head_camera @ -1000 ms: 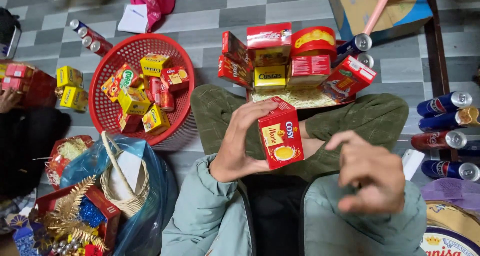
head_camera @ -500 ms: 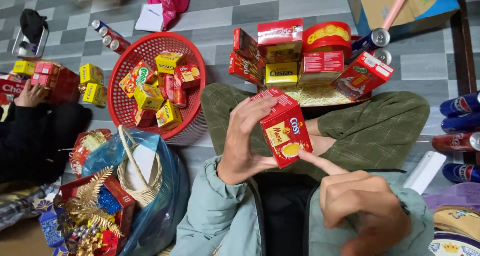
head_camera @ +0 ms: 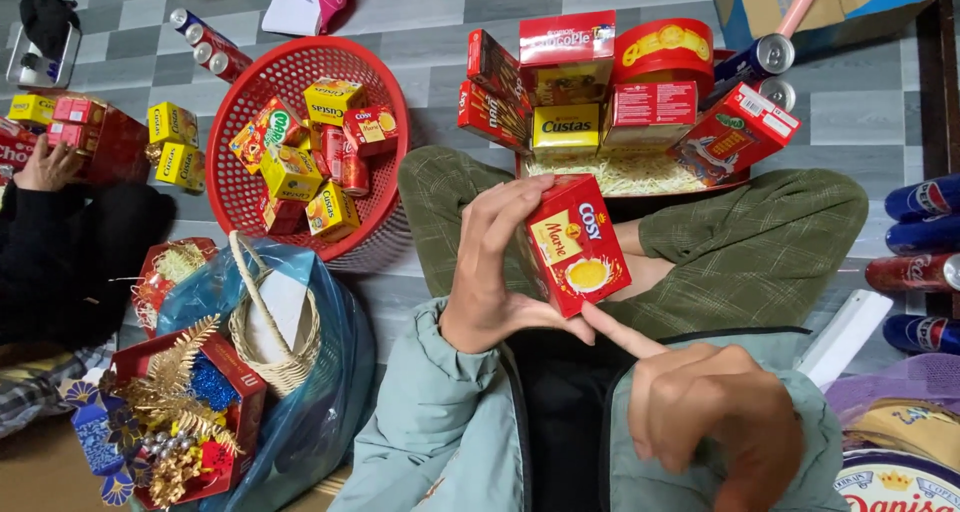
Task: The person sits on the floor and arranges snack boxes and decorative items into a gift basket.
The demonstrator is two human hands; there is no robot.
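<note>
My left hand (head_camera: 492, 272) grips a small red biscuit box (head_camera: 577, 244) with a yellow panel, held tilted above my lap. My right hand (head_camera: 712, 418) is mostly curled, its forefinger stretched out and touching the box's lower corner. I sit cross-legged in green checked trousers (head_camera: 760, 252). In front of my knees stands a tray (head_camera: 625, 177) lined with pale shredded paper, with several red and yellow boxes (head_camera: 565, 82) and a round red tin (head_camera: 668, 47) stacked upright in it.
A red plastic basket (head_camera: 262, 92) with several small boxes sits left. Drink cans lie at the right edge (head_camera: 925, 237) and far left (head_camera: 205, 42). A wicker basket (head_camera: 270, 332) in blue plastic and gold decorations (head_camera: 170, 412) sit lower left. Another person's hand (head_camera: 45, 167) touches red boxes.
My right hand dropped and pulled back from the box, then pointed its forefinger up to the box's lower corner. The view shifted rightward; my left hand still holds the box.
</note>
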